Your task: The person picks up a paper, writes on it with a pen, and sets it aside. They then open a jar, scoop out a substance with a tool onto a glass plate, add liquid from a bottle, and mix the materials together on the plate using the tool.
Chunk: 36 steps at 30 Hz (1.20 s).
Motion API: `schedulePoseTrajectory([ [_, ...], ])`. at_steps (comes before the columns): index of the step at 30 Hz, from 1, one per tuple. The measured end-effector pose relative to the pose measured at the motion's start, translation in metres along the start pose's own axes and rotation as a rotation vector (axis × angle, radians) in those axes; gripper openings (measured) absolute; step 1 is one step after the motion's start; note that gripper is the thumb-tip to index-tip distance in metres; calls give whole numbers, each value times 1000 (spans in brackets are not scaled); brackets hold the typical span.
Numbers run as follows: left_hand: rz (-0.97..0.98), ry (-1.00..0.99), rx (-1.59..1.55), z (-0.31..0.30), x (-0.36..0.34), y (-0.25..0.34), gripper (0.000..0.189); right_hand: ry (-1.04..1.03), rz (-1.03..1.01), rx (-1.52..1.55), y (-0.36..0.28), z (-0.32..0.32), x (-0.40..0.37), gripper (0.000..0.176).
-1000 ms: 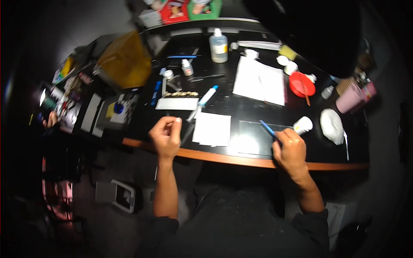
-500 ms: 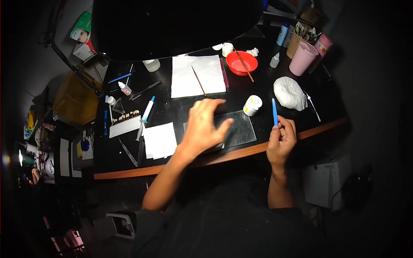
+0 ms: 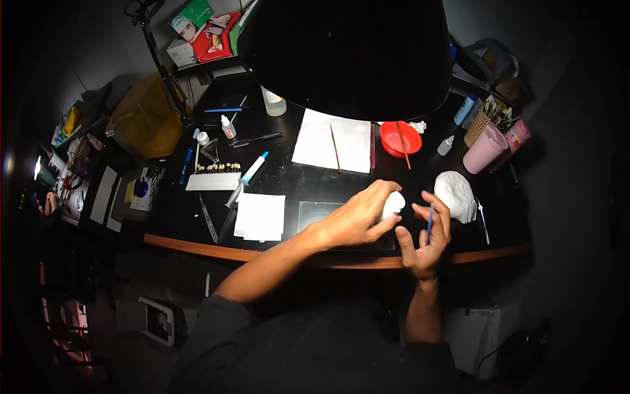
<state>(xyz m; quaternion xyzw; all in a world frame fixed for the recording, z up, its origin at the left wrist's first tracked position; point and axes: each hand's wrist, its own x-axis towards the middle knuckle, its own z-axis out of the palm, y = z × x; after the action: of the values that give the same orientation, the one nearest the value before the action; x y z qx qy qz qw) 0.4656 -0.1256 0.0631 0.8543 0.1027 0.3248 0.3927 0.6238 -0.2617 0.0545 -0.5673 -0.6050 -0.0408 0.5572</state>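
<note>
Left hand (image 3: 351, 220) around white jar (image 3: 394, 203), label unreadable

On my screen I watched the left hand (image 3: 357, 220) reach across the body and close over a small white jar (image 3: 394, 204), which stood at the right end of a glass slab (image 3: 315, 212) on the black table (image 3: 289, 180). The right hand (image 3: 423, 241) was just beside it, palm up, pinching a thin blue tool (image 3: 430, 224) nearly upright. A white lump (image 3: 457, 194) lay just past those fingers. Farther back I made out a red bowl (image 3: 394, 139) with a stick across it, a white sheet (image 3: 331, 141) and a pink cup (image 3: 484, 151). To the left lay a syringe (image 3: 252, 171) and a square paper pad (image 3: 260, 215)
</note>
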Motion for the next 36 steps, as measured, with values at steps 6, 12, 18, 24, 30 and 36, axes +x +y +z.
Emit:
schedulePoseTrajectory([
  [6, -87, 304, 67, -9, -63, 2, 58, -368, -271, 141, -10, 50, 32, 28],
  [12, -215, 541, 51, -15, -93, -7, 57, -344, -461, 69, -25, 101, 30, 30],
  [18, -211, 594, 28, -16, -99, -12, 53, -300, -403, 67, -40, 119, 26, 23],
  [24, -144, 595, 18, -16, -97, -12, 58, -308, -359, 100, -37, 121, 26, 19],
  [30, -66, 547, 40, -14, -98, -6, 69, -254, -208, 145, -39, 112, 34, 2],
  [36, 82, 561, -29, -4, -101, -19, 96, -307, -29, 236, -53, 105, 57, 17],
])
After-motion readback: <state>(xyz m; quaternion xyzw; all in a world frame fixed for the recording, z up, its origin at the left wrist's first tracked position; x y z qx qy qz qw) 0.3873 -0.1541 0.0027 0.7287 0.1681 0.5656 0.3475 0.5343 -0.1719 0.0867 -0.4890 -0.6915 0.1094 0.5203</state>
